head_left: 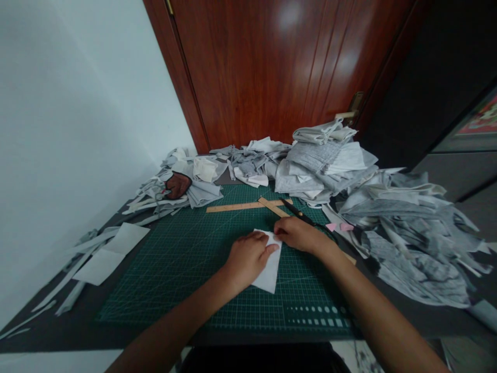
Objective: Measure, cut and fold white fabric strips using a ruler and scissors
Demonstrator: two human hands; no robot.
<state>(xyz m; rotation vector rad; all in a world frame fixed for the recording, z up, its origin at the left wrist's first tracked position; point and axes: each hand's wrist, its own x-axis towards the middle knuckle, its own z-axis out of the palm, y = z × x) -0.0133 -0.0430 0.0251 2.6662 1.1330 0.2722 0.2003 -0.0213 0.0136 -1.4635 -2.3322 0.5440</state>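
A small folded piece of white cloth [267,277] lies on the green cutting mat [174,274]. Across its left part rests my left hand [246,259], with fingers together and thumb on the cloth, holding it against the mat. My right hand [297,233] has its fingertips pinched at the cloth's upper right corner. Just beyond the right hand are scissors with black blades [297,211]. Two wooden rulers cross behind the hands: one lies sideways [229,207], the other slants [273,207] towards my right hand. The fingers partly hide the cloth's upper edge.
Grey and white fabric is piled at the back right [326,160] and right [419,248]. Scraps and a brown cloth piece [177,185] lie at the back left. White sheets [112,254] and strips are on the left. Pink pieces [345,227] lie near the scissors.
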